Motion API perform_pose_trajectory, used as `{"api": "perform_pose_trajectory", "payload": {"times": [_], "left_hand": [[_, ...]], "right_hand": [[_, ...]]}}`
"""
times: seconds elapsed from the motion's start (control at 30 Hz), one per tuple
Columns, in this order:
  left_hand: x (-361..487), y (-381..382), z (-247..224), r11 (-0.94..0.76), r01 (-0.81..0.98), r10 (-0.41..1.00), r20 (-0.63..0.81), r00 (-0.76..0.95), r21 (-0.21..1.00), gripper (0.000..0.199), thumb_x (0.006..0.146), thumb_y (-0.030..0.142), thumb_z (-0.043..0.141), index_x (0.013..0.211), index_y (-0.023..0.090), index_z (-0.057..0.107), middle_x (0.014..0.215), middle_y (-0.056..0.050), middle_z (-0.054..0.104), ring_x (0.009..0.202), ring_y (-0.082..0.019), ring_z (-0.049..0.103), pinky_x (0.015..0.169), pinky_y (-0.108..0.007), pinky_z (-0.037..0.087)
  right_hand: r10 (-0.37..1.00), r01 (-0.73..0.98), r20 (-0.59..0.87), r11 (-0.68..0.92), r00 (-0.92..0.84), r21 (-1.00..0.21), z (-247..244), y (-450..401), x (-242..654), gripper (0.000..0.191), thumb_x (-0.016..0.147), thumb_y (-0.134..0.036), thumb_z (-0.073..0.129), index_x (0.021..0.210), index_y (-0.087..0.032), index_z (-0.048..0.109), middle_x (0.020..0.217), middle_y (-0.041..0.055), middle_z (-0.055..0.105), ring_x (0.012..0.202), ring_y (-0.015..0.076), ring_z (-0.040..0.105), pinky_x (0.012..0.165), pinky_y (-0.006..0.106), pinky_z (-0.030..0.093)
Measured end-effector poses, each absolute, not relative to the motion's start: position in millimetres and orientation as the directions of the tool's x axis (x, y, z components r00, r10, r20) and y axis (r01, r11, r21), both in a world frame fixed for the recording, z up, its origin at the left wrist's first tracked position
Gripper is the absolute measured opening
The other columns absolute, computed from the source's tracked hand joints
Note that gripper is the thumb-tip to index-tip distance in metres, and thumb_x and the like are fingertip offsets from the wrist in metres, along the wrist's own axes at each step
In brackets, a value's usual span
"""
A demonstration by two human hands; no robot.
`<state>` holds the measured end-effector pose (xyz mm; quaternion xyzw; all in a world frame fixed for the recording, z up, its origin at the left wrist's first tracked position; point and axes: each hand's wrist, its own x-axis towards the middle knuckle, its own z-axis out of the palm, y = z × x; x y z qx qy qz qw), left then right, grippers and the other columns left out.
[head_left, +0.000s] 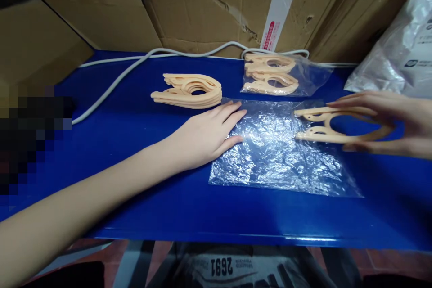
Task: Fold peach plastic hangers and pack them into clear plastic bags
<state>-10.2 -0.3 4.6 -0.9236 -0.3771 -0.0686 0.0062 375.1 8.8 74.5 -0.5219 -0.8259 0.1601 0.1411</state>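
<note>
A: Why's the left hand (pixel 216 137) stretched over the tabletop's (pixel 189 220) near edge, palm down, gripping nothing, on the clear bag's (pixel 259 162) left side?
B: Probably to stop it sliding!
A: And the right hand (pixel 401 128)?
B: Toward the right edge, curled, thumb opposing fingers, gripping a beige hanger (pixel 324 137) by its curved end, apparently leaving its legs free.

The number 2691 (pixel 222 267) stands on the person's clothing (pixel 249 264).

We see a clear, crinkled plastic bag (pixel 270 162) lying flat; a beige, two-pronged plastic hanger with a rounded opening (pixel 337 138) overlaps its right part, prongs leftward.
</note>
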Motion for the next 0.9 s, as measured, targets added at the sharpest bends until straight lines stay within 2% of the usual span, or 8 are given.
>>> {"api": "perform_pose_trajectory", "payload": {"times": [0.1,0.2,0.27,0.37,0.5,0.63,0.73,0.9], "left_hand": [[-10,0,4,-0.711,0.701,0.7,0.124,0.703,0.044,0.065,0.11,0.051,0.039,0.155,0.005,0.046,0.163,-0.02,0.045,0.154,-0.031,0.042,0.125,-0.046,0.039],[-10,0,5,-0.707,0.706,0.706,0.111,0.7,0.046,0.064,0.11,0.05,0.04,0.156,0.005,0.045,0.164,-0.02,0.044,0.154,-0.03,0.041,0.125,-0.046,0.039],[-9,0,5,-0.704,0.709,0.709,0.105,0.697,0.048,0.064,0.11,0.049,0.041,0.156,0.006,0.045,0.164,-0.019,0.043,0.154,-0.03,0.042,0.125,-0.046,0.039],[-10,0,5,-0.7,0.712,0.713,0.102,0.694,0.053,0.064,0.109,0.05,0.041,0.156,0.007,0.045,0.165,-0.019,0.043,0.153,-0.03,0.043,0.125,-0.045,0.039],[-11,0,4,-0.703,0.709,0.709,0.12,0.695,0.056,0.064,0.109,0.05,0.041,0.157,0.007,0.044,0.165,-0.018,0.043,0.153,-0.029,0.044,0.125,-0.045,0.039],[-11,0,4,-0.706,0.706,0.706,0.117,0.698,0.053,0.063,0.11,0.05,0.04,0.157,0.007,0.044,0.165,-0.018,0.044,0.153,-0.03,0.044,0.126,-0.045,0.038],[-11,0,5,-0.707,0.705,0.706,0.107,0.7,0.054,0.063,0.11,0.05,0.039,0.156,0.007,0.044,0.165,-0.018,0.043,0.153,-0.029,0.043,0.126,-0.045,0.038],[-11,0,5,-0.713,0.698,0.7,0.12,0.704,0.07,0.062,0.111,0.049,0.037,0.156,0.008,0.042,0.165,-0.019,0.043,0.154,-0.029,0.042,0.125,-0.046,0.039]], "right_hand": [[0.837,0.766,-0.026,0.487,-0.547,-0.42,68,7,358,0.059,0.082,-0.064,0.077,0.135,-0.04,0.067,0.128,0.0064,0.074,0.097,0.0274,0.077,0.072,0.041,0.067],[0.809,0.75,0.02,0.553,-0.587,-0.363,60,7,340,0.061,0.085,-0.063,0.074,0.139,-0.036,0.064,0.13,0.0068,0.072,0.111,0.031,0.072,0.089,0.047,0.064],[0.799,0.737,0.053,0.576,-0.599,-0.353,52,7,331,0.064,0.088,-0.064,0.07,0.142,-0.032,0.061,0.133,0.0086,0.07,0.114,0.0322,0.07,0.094,0.049,0.06],[0.788,0.724,0.1,0.602,-0.608,-0.337,42,7,321,0.07,0.09,-0.065,0.066,0.148,-0.027,0.056,0.133,0.0115,0.068,0.117,0.0338,0.067,0.094,0.05,0.057],[0.781,0.727,0.098,0.612,-0.616,-0.312,39,7,319,0.072,0.091,-0.065,0.064,0.151,-0.027,0.053,0.13,0.0116,0.068,0.114,0.0344,0.066,0.091,0.05,0.055],[0.812,0.762,0.098,0.576,-0.576,-0.295,50,11,334,0.071,0.086,-0.071,0.067,0.145,-0.031,0.058,0.133,0.008,0.07,0.116,0.0352,0.068,0.092,0.049,0.056],[0.834,0.789,0.078,0.544,-0.546,-0.286,56,14,344,0.069,0.083,-0.074,0.068,0.138,-0.034,0.064,0.121,0.0044,0.076,0.104,0.0318,0.074,0.085,0.045,0.058],[0.825,0.75,0.095,0.549,-0.557,-0.37,50,11,329,0.06,0.088,-0.064,0.069,0.134,-0.025,0.067,0.119,0.0077,0.077,0.102,0.0279,0.074,0.089,0.041,0.057]]}}
